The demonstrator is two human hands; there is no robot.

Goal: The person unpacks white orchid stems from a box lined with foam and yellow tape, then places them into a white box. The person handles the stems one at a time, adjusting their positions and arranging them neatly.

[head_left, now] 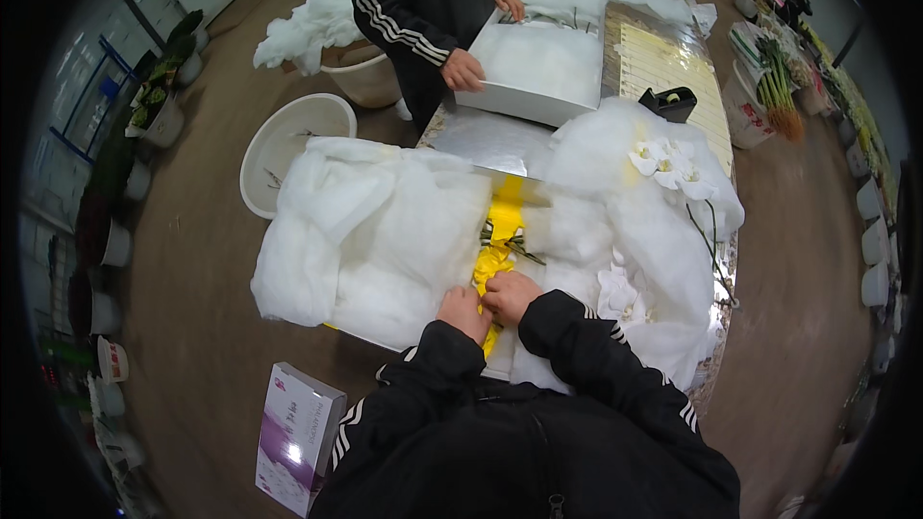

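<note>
My left hand [464,313] and my right hand [510,297] meet at a strip of yellow tape [507,210] running across an open box in front of me. The fingers of both pinch the near part of the tape, where it is crumpled. Green cut stems [520,249] lie under and beside the tape. White fibre wadding [411,231] fills the left side and hangs over the box's edge. More wadding [652,231] covers the right side, with white orchid blooms [670,166] on top and others [621,295] lower down.
Across the table a person [425,7] has both hands at another white box [533,104] with wadding. A black tape dispenser [670,104] stands at the right. White tubs [299,151] are on the floor at the left, and a printed carton [297,440] is at the lower left.
</note>
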